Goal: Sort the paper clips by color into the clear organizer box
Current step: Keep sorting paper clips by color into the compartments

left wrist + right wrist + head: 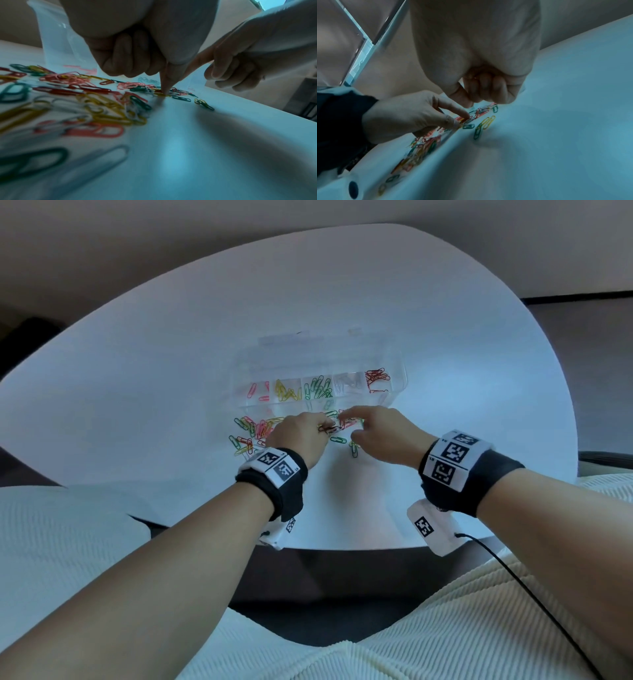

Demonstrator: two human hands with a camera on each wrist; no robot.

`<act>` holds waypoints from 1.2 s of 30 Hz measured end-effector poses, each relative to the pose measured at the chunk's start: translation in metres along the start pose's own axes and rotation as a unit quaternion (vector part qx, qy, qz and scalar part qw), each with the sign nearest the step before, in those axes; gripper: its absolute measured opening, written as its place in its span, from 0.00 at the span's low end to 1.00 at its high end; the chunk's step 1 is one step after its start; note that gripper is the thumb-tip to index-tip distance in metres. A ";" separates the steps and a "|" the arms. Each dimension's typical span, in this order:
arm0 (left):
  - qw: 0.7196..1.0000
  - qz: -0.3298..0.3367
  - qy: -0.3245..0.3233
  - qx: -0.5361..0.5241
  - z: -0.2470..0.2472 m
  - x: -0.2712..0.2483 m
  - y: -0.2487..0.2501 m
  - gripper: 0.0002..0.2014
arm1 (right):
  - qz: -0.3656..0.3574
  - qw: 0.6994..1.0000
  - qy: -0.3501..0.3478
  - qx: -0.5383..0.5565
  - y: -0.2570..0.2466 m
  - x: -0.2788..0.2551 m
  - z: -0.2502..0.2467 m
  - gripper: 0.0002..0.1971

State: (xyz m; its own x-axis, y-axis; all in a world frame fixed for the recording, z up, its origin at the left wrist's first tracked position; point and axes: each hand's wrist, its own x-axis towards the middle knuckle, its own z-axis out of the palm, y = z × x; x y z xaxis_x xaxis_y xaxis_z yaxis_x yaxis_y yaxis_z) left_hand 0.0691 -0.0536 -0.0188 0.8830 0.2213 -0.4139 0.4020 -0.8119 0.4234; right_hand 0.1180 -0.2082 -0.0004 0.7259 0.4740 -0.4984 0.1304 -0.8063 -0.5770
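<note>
The clear organizer box [318, 354] lies open mid-table. Its front row holds pink clips [257, 392], yellow clips [286, 392], green clips [318, 390], white clips [347, 383] and red clips [376, 378]. Loose mixed clips [255, 431] lie spread in front of it. My left hand [323, 428] pinches a yellow clip [161, 94] against the table with thumb and index finger, its other fingers curled. My right hand [349, 426] is beside it, index finger out onto the same small cluster [481, 110] and thumb apart. I see nothing held in it.
A green clip [477, 131] and a yellow pair [488, 121] lie apart, just right of the hands. The box lid [291, 338] lies flat behind the box. The white table [445, 371] ends close to my lap, where a black cable [534, 601] trails from the right wrist.
</note>
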 end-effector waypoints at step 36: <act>0.997 0.016 0.021 0.073 0.005 -0.011 -0.009 0.13 | 0.055 0.988 0.084 -0.119 0.013 0.006 0.004 0.03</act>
State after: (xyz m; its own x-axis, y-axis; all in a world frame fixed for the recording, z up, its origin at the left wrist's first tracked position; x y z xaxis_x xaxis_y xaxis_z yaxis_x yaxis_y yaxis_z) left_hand 0.0546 -0.0511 -0.0218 0.9055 0.2128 -0.3670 0.3355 -0.8888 0.3123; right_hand 0.1216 -0.2149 -0.0135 0.8442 0.3285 -0.4236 0.1837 -0.9197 -0.3470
